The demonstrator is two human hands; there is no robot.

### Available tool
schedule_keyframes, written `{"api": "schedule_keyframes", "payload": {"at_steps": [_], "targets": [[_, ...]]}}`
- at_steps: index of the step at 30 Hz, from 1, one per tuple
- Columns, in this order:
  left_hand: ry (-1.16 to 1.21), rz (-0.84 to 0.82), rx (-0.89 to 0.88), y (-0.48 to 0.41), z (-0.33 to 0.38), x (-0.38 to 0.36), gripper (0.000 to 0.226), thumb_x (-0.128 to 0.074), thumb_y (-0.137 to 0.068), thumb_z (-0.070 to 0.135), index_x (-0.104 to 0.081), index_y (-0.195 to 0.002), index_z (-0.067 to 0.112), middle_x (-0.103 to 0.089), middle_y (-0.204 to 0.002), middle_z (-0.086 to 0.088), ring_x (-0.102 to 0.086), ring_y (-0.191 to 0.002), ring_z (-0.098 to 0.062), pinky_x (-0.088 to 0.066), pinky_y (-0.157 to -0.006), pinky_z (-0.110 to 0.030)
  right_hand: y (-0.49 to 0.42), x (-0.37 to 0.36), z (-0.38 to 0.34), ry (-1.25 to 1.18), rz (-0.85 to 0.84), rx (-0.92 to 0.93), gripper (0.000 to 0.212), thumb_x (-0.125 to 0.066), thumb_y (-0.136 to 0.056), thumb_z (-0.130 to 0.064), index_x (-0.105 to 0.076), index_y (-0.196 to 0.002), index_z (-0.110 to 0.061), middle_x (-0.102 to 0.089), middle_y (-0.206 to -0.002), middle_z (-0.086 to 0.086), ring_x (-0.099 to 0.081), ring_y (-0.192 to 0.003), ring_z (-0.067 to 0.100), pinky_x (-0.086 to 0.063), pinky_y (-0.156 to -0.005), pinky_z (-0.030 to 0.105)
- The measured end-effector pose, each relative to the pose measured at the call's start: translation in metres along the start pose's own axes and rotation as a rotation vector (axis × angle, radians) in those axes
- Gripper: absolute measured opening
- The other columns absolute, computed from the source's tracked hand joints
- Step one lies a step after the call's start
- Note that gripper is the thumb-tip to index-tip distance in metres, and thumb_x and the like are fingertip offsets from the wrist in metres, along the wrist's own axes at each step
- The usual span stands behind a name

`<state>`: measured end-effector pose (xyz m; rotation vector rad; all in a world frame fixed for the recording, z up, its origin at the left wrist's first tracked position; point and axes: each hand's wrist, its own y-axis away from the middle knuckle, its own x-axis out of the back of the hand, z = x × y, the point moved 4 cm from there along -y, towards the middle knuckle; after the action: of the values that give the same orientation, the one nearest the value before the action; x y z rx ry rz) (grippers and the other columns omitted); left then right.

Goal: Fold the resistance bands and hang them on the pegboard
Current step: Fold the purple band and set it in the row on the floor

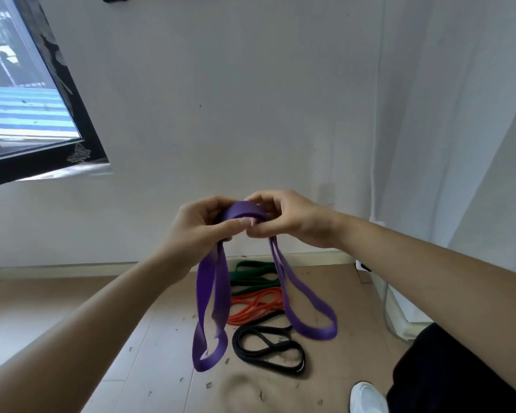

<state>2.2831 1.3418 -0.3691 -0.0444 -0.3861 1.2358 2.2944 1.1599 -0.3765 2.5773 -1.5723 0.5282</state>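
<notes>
A wide purple resistance band (213,296) hangs in front of me, bent over at its top between both hands. My left hand (203,223) grips the left side of the bend, and my right hand (289,217) pinches the right side. Two long loops drop from the hands, one to the left and one to the right. On the floor below lie a green band (251,277), a thin orange band (256,307) and a black band (268,350). No pegboard is in view.
A white wall (251,99) faces me, with a dark-framed window (27,93) at the upper left. The wooden floor (72,308) carries small scraps of debris. My white shoe (367,397) and dark trouser leg (459,377) show at the lower right.
</notes>
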Motion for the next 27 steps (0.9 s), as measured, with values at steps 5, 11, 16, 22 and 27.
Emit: {"api": "schedule_keyframes", "payload": {"at_steps": [5,11,16,22,27], "targets": [[-0.081,-0.049,0.011,0.000,-0.006,0.004,0.043,-0.082,-0.077,0.020,-0.064,-0.116,0.014,-0.075,-0.094,-0.006,-0.073,-0.080,-0.019,-0.058,-0.073,-0.029,-0.001,0.000,-0.016,0.125,0.083,0.054,0.037,-0.078,-0.085,-0.004,-0.067,-0.120,-0.007,-0.073,-0.105,0.016,-0.070,-0.101,0.029,-0.057,-0.095,0.045],[-0.092,-0.122,-0.005,0.004,-0.011,0.005,0.042,-0.078,-0.083,0.003,-0.051,-0.115,0.008,-0.075,-0.091,-0.010,-0.072,-0.079,-0.029,-0.062,-0.073,-0.038,0.005,0.008,-0.027,0.116,0.065,0.075,0.030,-0.075,-0.087,-0.001,-0.071,-0.116,-0.005,-0.074,-0.103,0.009,-0.070,-0.095,0.016,-0.055,-0.082,0.024],[-0.051,-0.057,-0.074,0.007,-0.008,-0.001,0.044,-0.075,-0.085,0.001,-0.040,-0.111,0.003,-0.072,-0.088,-0.016,-0.069,-0.077,-0.031,-0.061,-0.072,-0.041,0.010,0.016,-0.034,0.029,0.131,0.109,0.032,-0.074,-0.085,0.000,-0.071,-0.116,-0.007,-0.073,-0.102,0.009,-0.070,-0.094,0.020,-0.060,-0.083,0.032],[0.054,-0.071,-0.060,0.010,-0.010,-0.016,0.034,-0.077,-0.083,0.006,-0.045,-0.094,0.010,-0.067,-0.081,-0.008,-0.068,-0.082,-0.047,-0.059,-0.072,-0.047,0.015,0.022,-0.047,-0.123,0.187,0.217,0.032,-0.072,-0.084,0.008,-0.069,-0.115,-0.001,-0.072,-0.094,0.004,-0.068,-0.087,0.012,-0.055,-0.078,0.022],[0.101,-0.064,-0.042,0.011,-0.015,-0.028,0.032,-0.071,-0.087,-0.001,-0.042,-0.091,0.011,-0.068,-0.095,-0.024,-0.066,-0.091,-0.049,-0.057,-0.079,-0.047,0.017,0.038,-0.050,-0.289,0.260,0.259,0.035,-0.074,-0.076,-0.004,-0.069,-0.111,-0.006,-0.072,-0.091,0.000,-0.067,-0.084,0.012,-0.057,-0.085,0.027]]}}
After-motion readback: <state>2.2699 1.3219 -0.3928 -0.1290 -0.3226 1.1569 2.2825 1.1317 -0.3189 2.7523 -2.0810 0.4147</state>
